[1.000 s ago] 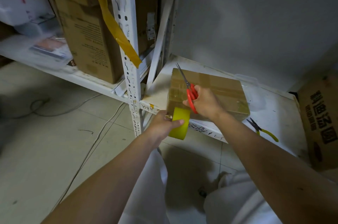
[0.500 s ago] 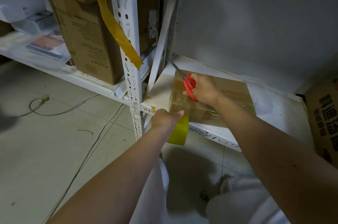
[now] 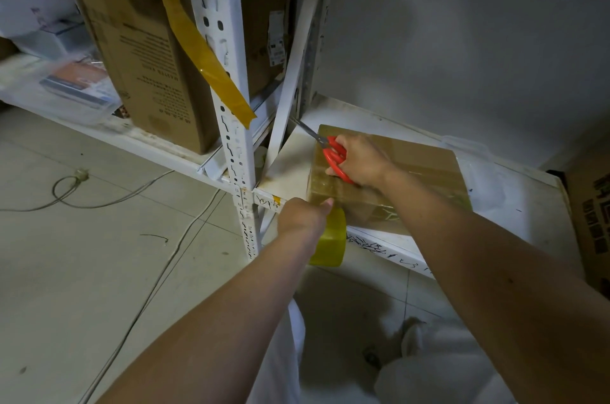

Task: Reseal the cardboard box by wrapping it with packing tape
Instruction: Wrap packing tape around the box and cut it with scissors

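Note:
A flat cardboard box (image 3: 425,165) covered in glossy tape lies on a low white shelf (image 3: 518,205). My left hand (image 3: 302,217) grips a yellowish roll of packing tape (image 3: 330,238) just below the box's near left corner, at the shelf's front edge. My right hand (image 3: 358,161) rests on the box's left end and holds red-handled scissors (image 3: 331,154), their blades pointing up and left past the box's far corner.
A white perforated rack post (image 3: 231,99) stands left of the box, with a loose strip of yellow tape (image 3: 198,43) hanging across it. Large cartons (image 3: 148,63) fill the neighbouring shelf. Cables (image 3: 99,195) run over the tiled floor. Another printed carton (image 3: 591,222) stands at the right edge.
My right hand with the scissors has slid left along the box top to its left end. My left hand has shifted slightly lower with the tape roll.

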The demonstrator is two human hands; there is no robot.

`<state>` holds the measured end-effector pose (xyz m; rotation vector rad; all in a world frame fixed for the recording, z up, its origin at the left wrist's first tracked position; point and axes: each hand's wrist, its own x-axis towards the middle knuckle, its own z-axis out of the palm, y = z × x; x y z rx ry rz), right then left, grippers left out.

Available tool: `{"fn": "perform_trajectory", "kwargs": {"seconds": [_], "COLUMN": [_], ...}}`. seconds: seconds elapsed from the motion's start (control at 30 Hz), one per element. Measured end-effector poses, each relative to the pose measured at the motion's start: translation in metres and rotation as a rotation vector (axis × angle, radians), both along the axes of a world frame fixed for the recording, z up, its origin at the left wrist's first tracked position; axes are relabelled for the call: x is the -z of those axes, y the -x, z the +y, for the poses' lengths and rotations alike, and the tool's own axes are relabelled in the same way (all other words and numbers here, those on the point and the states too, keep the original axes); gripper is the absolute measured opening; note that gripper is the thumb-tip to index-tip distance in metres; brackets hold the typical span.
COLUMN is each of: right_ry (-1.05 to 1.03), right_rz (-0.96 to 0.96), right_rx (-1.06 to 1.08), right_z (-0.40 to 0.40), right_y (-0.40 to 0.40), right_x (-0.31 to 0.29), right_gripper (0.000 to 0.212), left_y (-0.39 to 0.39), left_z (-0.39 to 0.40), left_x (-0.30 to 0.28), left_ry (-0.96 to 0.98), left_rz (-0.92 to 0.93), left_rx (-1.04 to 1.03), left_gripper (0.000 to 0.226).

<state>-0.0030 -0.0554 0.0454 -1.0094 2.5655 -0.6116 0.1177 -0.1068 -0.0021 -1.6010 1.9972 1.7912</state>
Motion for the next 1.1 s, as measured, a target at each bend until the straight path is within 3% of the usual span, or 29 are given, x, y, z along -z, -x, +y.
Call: {"fn": "perform_trajectory", "kwargs": {"seconds": [0.33, 0.4, 0.47, 0.53, 0.6, 0.7, 0.73, 0.9, 1.1], "right_ry": [-0.032, -0.047, -0.043, -0.006, 0.063, 0.135, 0.095, -0.126, -0.217], "right_rz": [0.121, 0.192, 0.248, 0.314, 0.224, -0.169, -0.218, -0.041, -0.048], "right_rx": [0.009, 0.013, 0.081, 0.166, 0.206, 0.106, 0.055, -0.052, -0.16], "right_z": [-0.007, -0.007, -0.003, 0.002, 0.003, 0.0, -0.001, -0.012, -0.013], "right_y": [0.004, 0.003, 0.004, 0.005, 0.003, -0.009, -0.013, -0.013, -0.008], "right_x": [0.023, 0.024, 0.023, 0.022, 0.019, 0.011, 0.01, 0.023, 0.019], "right_gripper": [0.027, 0.035, 0.045, 0.036, 0.023, 0.029, 0.029, 0.033, 0.042], "left_y": [0.0, 0.0, 0.0, -0.001, -0.001, -0.002, -0.003, -0.01, -0.024], "left_z": [-0.003, -0.004, -0.003, -0.003, -0.002, -0.001, 0.0, 0.002, 0.011], "left_x": [-0.001, -0.002, -0.001, 0.002, 0.005, 0.007, 0.007, 0.006, 0.018], "left_ry": [-0.009, -0.021, -0.029, -0.03, -0.032, -0.027, -0.017, -0.017, -0.101], "left_rz": [-0.011, -0.009, -0.009, -0.004, -0.003, 0.008, 0.015, 0.042, 0.157], "left_rx": [-0.016, -0.018, -0.024, -0.034, -0.036, -0.045, -0.041, -0.013, 0.066], "left_gripper": [0.051, 0.052, 0.054, 0.054, 0.055, 0.056, 0.057, 0.058, 0.021]}}
